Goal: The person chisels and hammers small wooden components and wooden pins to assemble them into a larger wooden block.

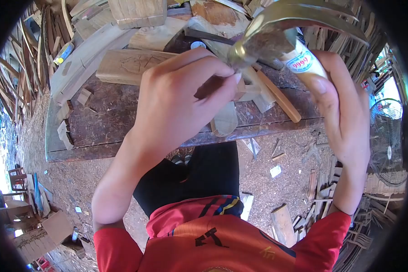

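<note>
My right hand (342, 102) is wrapped round the handle of a claw hammer (299, 22), held up over the bench with its claw pointing right. A white label with red digits shows on the handle. My left hand (177, 93) has thumb and forefinger pinched together, just beside the hammer's striking face. Whatever lies between those fingertips is too small to make out. Below them are small pale wood pieces (248, 92), partly hidden by the hand. A rounded wooden strip (224, 121) reaches the bench's near edge.
On the dark worn bench (109, 120) lie a thick wood block (122, 68), a curved board (84, 63) and a wooden-handled tool (279, 96). Scrap wood is piled along both sides. A fan (386, 136) stands at right, and shavings cover the floor (95, 181).
</note>
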{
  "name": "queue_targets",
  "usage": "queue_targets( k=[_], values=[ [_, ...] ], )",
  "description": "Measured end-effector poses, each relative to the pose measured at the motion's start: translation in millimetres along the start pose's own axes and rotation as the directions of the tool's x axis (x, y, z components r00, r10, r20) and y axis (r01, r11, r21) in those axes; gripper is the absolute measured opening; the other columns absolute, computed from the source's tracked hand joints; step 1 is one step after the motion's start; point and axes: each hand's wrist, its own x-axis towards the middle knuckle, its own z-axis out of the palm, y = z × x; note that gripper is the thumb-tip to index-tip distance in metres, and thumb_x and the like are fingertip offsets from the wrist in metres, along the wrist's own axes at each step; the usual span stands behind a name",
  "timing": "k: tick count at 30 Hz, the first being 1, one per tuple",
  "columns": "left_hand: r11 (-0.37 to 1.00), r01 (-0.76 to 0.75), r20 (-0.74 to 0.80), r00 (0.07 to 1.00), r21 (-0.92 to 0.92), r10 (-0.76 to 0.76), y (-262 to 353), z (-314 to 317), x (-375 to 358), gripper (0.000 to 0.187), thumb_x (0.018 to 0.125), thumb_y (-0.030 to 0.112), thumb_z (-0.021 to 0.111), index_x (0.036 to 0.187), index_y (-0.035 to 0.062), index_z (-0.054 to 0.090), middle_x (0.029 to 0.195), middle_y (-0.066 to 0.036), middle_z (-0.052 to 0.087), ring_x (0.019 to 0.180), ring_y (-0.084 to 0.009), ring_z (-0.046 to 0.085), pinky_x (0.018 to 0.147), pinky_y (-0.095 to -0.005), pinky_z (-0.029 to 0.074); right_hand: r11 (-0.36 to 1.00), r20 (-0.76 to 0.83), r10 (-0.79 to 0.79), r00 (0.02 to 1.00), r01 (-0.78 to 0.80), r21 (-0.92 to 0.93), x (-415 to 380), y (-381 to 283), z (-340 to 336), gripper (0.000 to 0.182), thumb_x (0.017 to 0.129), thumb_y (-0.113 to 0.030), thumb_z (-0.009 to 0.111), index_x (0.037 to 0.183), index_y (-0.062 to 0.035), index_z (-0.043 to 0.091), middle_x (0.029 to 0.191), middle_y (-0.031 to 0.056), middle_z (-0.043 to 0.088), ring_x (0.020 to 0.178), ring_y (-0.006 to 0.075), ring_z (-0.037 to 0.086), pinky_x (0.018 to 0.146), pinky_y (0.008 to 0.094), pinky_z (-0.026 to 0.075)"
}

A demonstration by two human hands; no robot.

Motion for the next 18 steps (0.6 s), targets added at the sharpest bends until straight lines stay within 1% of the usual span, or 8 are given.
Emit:
queue_targets(
  k=[3, 6, 8, 10, 13, 14, 17, 18],
  values=[
    [0.999, 0.037, 0.044, 0.998, 0.001, -0.037, 4, -4, 0, 0.008, 0.084, 0.004, 0.080, 0.086, 0.0008, 0.073, 0.082, -0.007, 0.072, 0.071, -0.0181, 0.071, 0.066, -0.0286, 0.054, 0.982, -0.154, 0.164, 0.974, -0.147, 0.117, -3, 5, -7, 0.050, 0.112, -0.046, 0.038, 0.134, -0.0058, 0.059, 0.093, 0.0067, 0.069, 0.071, 0.0117, 0.063, 0.061, 0.0261, 0.047],
    [0.998, 0.065, 0.073, 0.995, 0.001, -0.065, 6, -6, 0, 0.008, 0.084, 0.003, 0.081, 0.088, -0.0012, 0.074, 0.084, -0.009, 0.074, 0.076, -0.0174, 0.072, 0.071, -0.0272, 0.055, 0.937, -0.414, 0.286, 0.864, -0.162, 0.309, -8, 50, -20, 0.058, 0.112, -0.052, 0.036, 0.139, -0.0038, 0.055, 0.095, 0.0061, 0.069, 0.069, 0.0099, 0.061, 0.058, 0.0216, 0.045],
    [0.997, 0.073, 0.077, 0.994, -0.001, -0.073, 6, -7, 0, 0.008, 0.084, 0.003, 0.081, 0.088, -0.0009, 0.075, 0.084, -0.009, 0.074, 0.076, -0.0173, 0.072, 0.071, -0.0271, 0.055, 0.965, -0.371, 0.145, 0.917, -0.047, 0.259, -12, 74, -29, 0.057, 0.112, -0.050, 0.035, 0.139, -0.0033, 0.055, 0.099, 0.0066, 0.069, 0.069, 0.0107, 0.061, 0.058, 0.0210, 0.045],
    [0.996, 0.084, 0.083, 0.993, -0.006, -0.083, 6, -7, -1, 0.008, 0.084, 0.003, 0.081, 0.088, -0.0007, 0.075, 0.085, -0.009, 0.074, 0.076, -0.0172, 0.071, 0.070, -0.0270, 0.054, 0.993, -0.394, 0.115, 0.912, -0.097, 0.063, -20, 77, -1, 0.054, 0.112, -0.047, 0.035, 0.136, -0.0039, 0.057, 0.101, 0.0063, 0.069, 0.069, 0.0121, 0.062, 0.060, 0.0212, 0.046],
    [0.992, 0.129, 0.108, 0.986, 0.013, -0.129, 10, -9, 0, 0.008, 0.084, 0.003, 0.081, 0.088, -0.0005, 0.075, 0.085, -0.008, 0.074, 0.075, -0.0169, 0.071, 0.070, -0.0271, 0.054, 0.999, -0.075, -0.039, 0.996, 0.040, 0.004, -2, 11, 0, 0.049, 0.111, -0.044, 0.039, 0.131, -0.0050, 0.060, 0.092, 0.0048, 0.066, 0.066, 0.0119, 0.058, 0.061, 0.0248, 0.044],
    [0.993, 0.115, 0.102, 0.988, 0.007, -0.115, 10, -8, 0, 0.008, 0.084, 0.003, 0.081, 0.088, -0.0004, 0.075, 0.084, -0.008, 0.074, 0.075, -0.0167, 0.071, 0.070, -0.0270, 0.054, 0.998, -0.026, -0.059, 0.998, 0.060, 0.005, 4, 2, -1, 0.047, 0.111, -0.043, 0.040, 0.130, -0.0053, 0.061, 0.089, 0.0043, 0.066, 0.064, 0.0118, 0.057, 0.061, 0.0260, 0.043],
    [0.997, 0.077, 0.078, 0.994, 0.002, -0.076, 7, -5, 0, 0.008, 0.084, 0.003, 0.082, 0.087, -0.0003, 0.075, 0.084, -0.008, 0.074, 0.075, -0.0164, 0.071, 0.070, -0.0269, 0.054, 0.976, -0.194, 0.175, 0.965, -0.145, 0.159, 1, 3, -4, 0.048, 0.111, -0.045, 0.043, 0.132, -0.0050, 0.059, 0.090, 0.0042, 0.066, 0.065, 0.0102, 0.056, 0.060, 0.0243, 0.042],
    [0.998, 0.070, 0.079, 0.994, 0.007, -0.070, 7, -5, 0, 0.008, 0.084, 0.003, 0.082, 0.087, -0.0002, 0.075, 0.084, -0.008, 0.073, 0.075, -0.0163, 0.071, 0.070, -0.0269, 0.054, 0.965, -0.208, 0.205, 0.957, -0.162, 0.207, -4, 31, -15, 0.049, 0.111, -0.046, 0.043, 0.133, -0.0045, 0.058, 0.090, 0.0044, 0.066, 0.066, 0.0093, 0.057, 0.060, 0.0234, 0.042]
  ],
)
